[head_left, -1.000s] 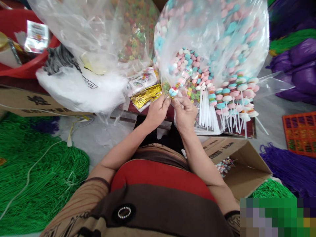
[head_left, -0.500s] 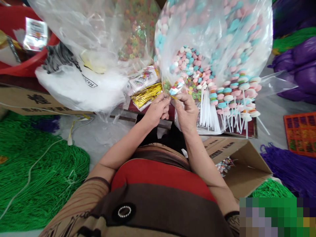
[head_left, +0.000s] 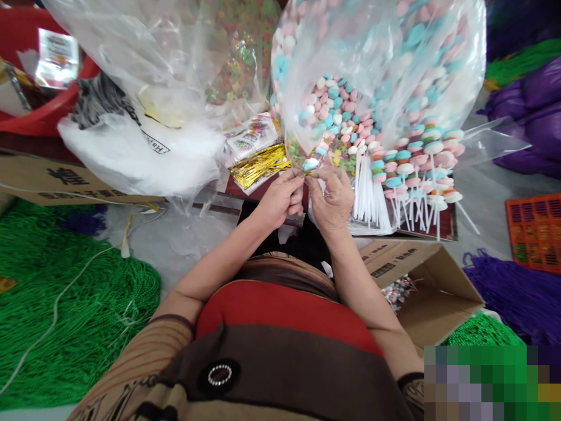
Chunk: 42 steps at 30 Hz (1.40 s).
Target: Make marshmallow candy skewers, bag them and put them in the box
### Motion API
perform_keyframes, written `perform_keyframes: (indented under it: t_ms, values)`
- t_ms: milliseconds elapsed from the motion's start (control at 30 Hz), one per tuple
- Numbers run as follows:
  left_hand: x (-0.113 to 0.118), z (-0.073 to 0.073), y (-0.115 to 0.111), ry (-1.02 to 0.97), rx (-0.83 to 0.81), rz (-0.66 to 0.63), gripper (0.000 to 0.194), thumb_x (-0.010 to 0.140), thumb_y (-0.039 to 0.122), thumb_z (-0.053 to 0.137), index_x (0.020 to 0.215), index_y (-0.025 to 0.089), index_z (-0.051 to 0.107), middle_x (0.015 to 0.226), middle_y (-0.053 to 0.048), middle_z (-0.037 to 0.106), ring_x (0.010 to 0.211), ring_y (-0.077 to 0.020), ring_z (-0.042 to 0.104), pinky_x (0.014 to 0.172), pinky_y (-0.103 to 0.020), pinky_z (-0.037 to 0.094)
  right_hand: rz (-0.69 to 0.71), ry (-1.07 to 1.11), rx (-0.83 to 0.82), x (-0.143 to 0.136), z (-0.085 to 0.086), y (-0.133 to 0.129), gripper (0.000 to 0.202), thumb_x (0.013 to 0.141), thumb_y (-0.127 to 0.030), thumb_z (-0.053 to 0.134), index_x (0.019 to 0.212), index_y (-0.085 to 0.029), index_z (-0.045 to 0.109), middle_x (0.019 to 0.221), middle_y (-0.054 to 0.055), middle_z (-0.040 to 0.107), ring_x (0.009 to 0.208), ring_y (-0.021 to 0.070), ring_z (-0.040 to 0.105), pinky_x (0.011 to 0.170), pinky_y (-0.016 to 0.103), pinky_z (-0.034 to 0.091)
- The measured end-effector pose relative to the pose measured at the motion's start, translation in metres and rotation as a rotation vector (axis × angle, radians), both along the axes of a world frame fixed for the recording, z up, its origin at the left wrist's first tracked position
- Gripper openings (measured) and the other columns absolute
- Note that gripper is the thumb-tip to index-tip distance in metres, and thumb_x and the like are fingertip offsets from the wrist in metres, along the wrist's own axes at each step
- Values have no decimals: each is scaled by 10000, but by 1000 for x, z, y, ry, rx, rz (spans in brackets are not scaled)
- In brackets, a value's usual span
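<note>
Okay, so both hands meet at the near edge of the table (head_left: pixel 447 224), pinched in at the lower end of 1 wrapped candy (head_left: pixel 314 159). It's a stack of pink, white and blue bits in clear wrap, leaning up and to the right, just past the fingertips. Left hand (head_left: pixel 281 200) has thumb and index pressed together there, other fingers curled under. Right hand (head_left: pixel 332 200) is pinching right beside it, also basically no gap. Can't tell if they've got wrapper, stick or a tie, it's too tiny. Left of the candy there's a bunch of gold ties (head_left: pixel 259 165) by some printed packets (head_left: pixel 255 135). Behind it, loose candies (head_left: pixel 344 108) spill at the mouth of a big clear bag (head_left: pixel 337 41). On the right you've got a fan of white sticks (head_left: pixel 369 196), then a pile of candy skewers (head_left: pixel 423 161), sticks pointing at the wearer. Below that, an open cardboard box (head_left: pixel 442 316) with small shiny stuff inside.
</note>
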<state>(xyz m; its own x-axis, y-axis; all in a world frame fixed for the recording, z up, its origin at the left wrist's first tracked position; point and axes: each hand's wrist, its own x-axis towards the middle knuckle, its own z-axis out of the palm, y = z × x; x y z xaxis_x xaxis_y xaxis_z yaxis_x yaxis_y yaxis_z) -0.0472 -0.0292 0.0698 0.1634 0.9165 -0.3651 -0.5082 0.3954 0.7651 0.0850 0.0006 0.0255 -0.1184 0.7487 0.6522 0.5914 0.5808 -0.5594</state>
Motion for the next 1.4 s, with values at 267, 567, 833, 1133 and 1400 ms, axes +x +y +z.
perform_keyframes:
  t_ms: [267,567,833,1133,1400]
  values:
    - [-2,-6,0,-1,0,-19,212,1008,256,546,823,224,447,473,146,313,322,-37,280,443,-172,395,39,292,-288,-1,3,-4,215,969,-417,602,875,-241,682,846,-8,718,819,164,675,847,337,555]
    - [-1,-2,1,77,-11,0,206,1011,245,538,825,220,453,476,146,317,324,-30,276,444,-161,373,43,364,-332,-1,-1,-7,271,968,-488,614,926,-233,695,872,-4,726,835,159,688,851,336,561]
    - [-10,-8,0,188,48,-19,121,947,230,550,847,223,483,454,155,312,306,-35,259,419,-152,351,57,-193,-41,17,14,5,211,955,-470,654,1082,-325,738,1320,55,711,1388,339,555,1220,671,286]
    - [-22,-4,2,589,173,-143,162,881,149,544,730,209,543,443,100,416,317,-65,359,369,-190,284,357,-456,-218,26,46,28,292,923,-435,707,1197,-334,710,1426,39,688,1474,334,478,1290,676,145]
    - [-20,-4,2,625,197,-120,175,875,150,599,709,203,584,420,83,434,318,-76,401,365,-200,262,451,-343,-287,28,50,24,97,884,-308,754,948,-382,751,1250,-37,779,1405,311,536,1253,670,252]
